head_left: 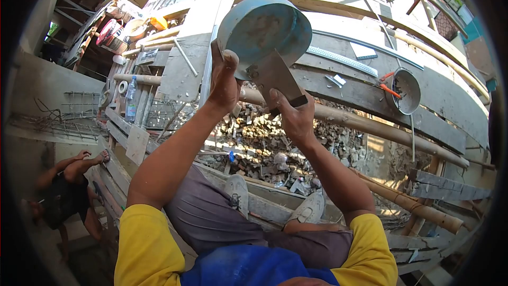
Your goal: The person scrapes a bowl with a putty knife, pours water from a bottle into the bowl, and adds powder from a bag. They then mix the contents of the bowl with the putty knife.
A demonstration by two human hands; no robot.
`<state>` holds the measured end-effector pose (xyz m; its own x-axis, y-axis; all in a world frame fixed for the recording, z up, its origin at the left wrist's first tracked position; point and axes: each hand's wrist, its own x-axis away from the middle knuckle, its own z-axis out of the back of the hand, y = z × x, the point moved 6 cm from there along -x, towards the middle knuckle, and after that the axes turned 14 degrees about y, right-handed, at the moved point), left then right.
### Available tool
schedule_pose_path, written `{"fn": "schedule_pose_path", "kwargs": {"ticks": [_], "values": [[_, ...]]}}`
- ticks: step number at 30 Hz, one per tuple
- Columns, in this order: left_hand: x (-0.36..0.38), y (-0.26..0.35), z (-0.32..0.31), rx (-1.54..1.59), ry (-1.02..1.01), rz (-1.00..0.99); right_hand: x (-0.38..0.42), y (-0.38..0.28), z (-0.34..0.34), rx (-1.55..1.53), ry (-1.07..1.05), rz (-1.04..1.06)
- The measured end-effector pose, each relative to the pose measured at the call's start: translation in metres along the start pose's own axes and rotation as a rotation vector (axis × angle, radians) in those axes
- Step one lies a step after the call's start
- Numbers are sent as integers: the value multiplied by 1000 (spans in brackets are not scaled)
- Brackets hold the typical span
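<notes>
A round, light-blue plastic bowl (254, 18) with grey residue inside is tilted toward me. My left hand (226, 82) is closed on the bowl's near left side, thumb up at the rim. My right hand (294, 116) grips a wide putty knife (280, 78) by its dark handle end. The flat metal blade reaches over the bowl's near edge, its tip overlapping the inside. Grey smears mark the blade near the bowl.
Wooden planks (338, 82) on bamboo poles (365, 124) span the front, above rubble (254, 143). A metal bowl (406, 92) with an orange-handled tool, perforated strips (344, 59) and white scraps lie there. At left are a water bottle (131, 98), buckets (112, 36) and a seated person (69, 190).
</notes>
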<state>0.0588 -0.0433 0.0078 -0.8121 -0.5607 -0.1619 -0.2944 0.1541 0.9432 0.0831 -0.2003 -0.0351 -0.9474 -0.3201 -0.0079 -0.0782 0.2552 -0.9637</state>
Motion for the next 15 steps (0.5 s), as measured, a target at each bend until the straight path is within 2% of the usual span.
{"fn": "schedule_pose_path", "kwargs": {"ticks": [1, 3, 4, 5, 7, 9, 11, 12, 13, 15], "values": [[-2, 4, 2, 38, 23, -14, -2, 6, 2, 1, -2, 1], [-2, 3, 5, 14, 36, -2, 5, -21, 5, 426, 60, 721], [-1, -1, 6, 16, 77, 33, 6, -24, 5, 446, 127, 842], [0, -5, 6, 17, 118, 68, 3, -23, 6, 448, 128, 840], [0, -5, 0, 60, 147, 95, 7, -21, -5, 755, 26, 1053], [-2, 0, -1, 101, 175, 117, 20, 0, -7, 830, -35, 1168], [-6, 7, 11, 102, 270, 118, 33, 11, -7, 853, -89, 1195], [-10, 8, 15, 129, 291, 123, 34, 19, -7, 866, -213, 1140], [-11, 7, 17, 128, 290, 122, 32, 22, -3, 865, -211, 1141], [-13, 15, 17, 29, 232, -37, 27, 16, 9, 592, -75, 1069]]}}
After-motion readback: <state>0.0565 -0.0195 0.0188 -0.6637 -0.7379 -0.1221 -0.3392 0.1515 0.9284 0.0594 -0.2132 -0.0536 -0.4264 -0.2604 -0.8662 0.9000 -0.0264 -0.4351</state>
